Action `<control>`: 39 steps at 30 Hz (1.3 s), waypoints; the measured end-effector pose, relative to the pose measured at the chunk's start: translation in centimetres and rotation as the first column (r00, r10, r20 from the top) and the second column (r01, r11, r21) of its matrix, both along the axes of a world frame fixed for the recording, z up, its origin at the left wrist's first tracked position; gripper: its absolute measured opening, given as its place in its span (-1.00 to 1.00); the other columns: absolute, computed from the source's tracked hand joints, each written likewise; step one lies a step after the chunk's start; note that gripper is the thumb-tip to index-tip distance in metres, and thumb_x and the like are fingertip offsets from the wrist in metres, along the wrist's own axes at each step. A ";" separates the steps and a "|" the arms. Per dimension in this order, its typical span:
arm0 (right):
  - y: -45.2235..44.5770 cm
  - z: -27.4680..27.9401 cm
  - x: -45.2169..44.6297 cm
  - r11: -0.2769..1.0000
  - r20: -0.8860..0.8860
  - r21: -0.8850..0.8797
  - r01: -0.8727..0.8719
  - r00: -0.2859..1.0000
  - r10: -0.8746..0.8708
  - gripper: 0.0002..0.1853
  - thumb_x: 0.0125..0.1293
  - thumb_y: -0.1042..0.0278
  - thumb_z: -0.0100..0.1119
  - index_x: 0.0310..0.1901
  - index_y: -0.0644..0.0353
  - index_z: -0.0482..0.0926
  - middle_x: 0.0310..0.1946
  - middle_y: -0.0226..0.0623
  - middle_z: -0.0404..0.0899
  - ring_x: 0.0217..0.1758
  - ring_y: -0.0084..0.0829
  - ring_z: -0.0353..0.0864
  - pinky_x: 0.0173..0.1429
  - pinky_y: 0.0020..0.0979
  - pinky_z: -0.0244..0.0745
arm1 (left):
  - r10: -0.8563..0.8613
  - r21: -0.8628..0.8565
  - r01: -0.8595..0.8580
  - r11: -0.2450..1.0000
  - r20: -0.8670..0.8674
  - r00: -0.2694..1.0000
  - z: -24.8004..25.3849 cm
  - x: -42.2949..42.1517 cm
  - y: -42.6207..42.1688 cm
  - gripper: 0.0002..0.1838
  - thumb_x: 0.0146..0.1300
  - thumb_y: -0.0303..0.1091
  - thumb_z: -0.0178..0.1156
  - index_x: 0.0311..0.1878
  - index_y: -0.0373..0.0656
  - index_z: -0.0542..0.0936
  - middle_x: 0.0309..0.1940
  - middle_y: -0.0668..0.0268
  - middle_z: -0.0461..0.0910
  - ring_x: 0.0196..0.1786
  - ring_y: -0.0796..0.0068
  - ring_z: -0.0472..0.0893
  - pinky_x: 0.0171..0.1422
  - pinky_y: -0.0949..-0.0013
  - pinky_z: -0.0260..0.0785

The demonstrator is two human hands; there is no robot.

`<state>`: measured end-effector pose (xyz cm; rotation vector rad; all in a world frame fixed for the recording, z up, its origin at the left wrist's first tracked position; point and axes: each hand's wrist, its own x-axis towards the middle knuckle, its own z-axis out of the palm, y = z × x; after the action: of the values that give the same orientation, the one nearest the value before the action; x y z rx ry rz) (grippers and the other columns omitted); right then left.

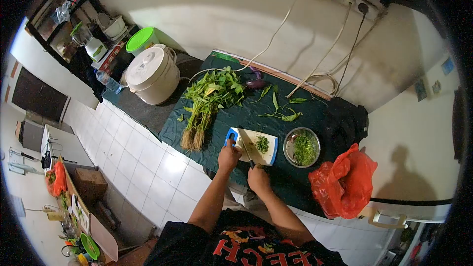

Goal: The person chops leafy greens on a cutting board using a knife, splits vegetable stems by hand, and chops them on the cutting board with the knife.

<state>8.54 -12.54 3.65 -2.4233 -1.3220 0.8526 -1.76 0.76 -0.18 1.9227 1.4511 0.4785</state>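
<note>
My right hand [258, 178] is closed around the black handle of a kitchen knife [246, 151], its blade lying across a white cutting board [266, 157] with blue ends. Close to the blade, my left hand [229, 155] rests at the board's left end with bent fingers; something small and pale shows at the fingertips, too unclear to name. Chopped greens [262, 143] lie in a small pile on the board. To the right, a metal bowl [286, 156] holds more chopped greens [305, 149]. Behind the board lies a bundle of leafy greens [217, 91] with roots attached.
A red plastic bag [345, 182] stands at the table's right corner. Purple eggplants [256, 83] and loose green leaves [290, 116] lie toward the wall. Left of the greens are a white rice cooker [153, 76], a green-lidded bucket [141, 40] and a cable [266, 49].
</note>
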 end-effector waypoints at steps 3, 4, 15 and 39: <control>0.3 -1.2 0.0 1.000 -0.001 -0.010 0.010 1.000 -0.010 -0.61 0.48 0.22 -0.01 0.03 0.49 0.40 -0.36 0.16 0.66 -0.28 0.10 0.72 -0.20 -0.01 0.64 | -0.011 -0.078 0.004 0.997 -0.088 0.996 0.6 0.5 0.7 -0.47 0.02 -0.35 0.38 0.09 -0.04 0.41 -0.30 0.18 0.71 -0.24 0.02 0.69 -0.13 0.03 0.55; 0.6 -1.1 0.0 0.999 -0.007 -0.041 0.019 1.000 -0.019 -0.63 0.50 0.20 0.00 0.00 0.45 0.41 -0.33 0.16 0.65 -0.26 0.10 0.71 -0.21 -0.01 0.64 | -0.008 -0.080 0.000 0.997 -0.094 0.996 0.7 0.8 1.0 -0.47 0.02 -0.35 0.38 0.09 -0.04 0.41 -0.30 0.18 0.71 -0.24 0.02 0.69 -0.13 0.03 0.55; 1.1 -0.3 0.4 0.998 -0.105 -0.065 0.023 0.994 -0.029 -0.62 0.49 0.18 0.00 -0.03 0.45 0.41 -0.31 0.17 0.65 -0.24 0.12 0.71 -0.18 -0.03 0.64 | 0.019 -0.135 -0.053 0.989 -0.237 0.971 0.7 -0.4 1.7 0.15 -0.22 -0.11 0.66 0.45 -0.02 0.19 0.09 0.06 0.56 0.25 -0.01 0.36 0.28 -0.24 0.10; 1.7 0.4 0.2 1.000 -0.120 -0.019 0.022 0.992 -0.024 -0.60 0.47 0.16 0.00 -0.04 0.45 0.38 -0.37 0.24 0.65 -0.23 0.18 0.70 -0.14 0.06 0.62 | 0.053 -0.479 -0.302 0.824 -0.465 0.884 0.6 -1.2 3.6 0.71 -0.42 0.52 0.52 0.57 0.17 -0.55 0.56 -0.23 -0.60 0.57 -0.30 -0.65 0.40 -0.60 -0.67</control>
<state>8.76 -10.82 4.02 -2.3550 -1.2452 0.9920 -2.93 4.35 0.38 1.4772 1.8228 -0.2992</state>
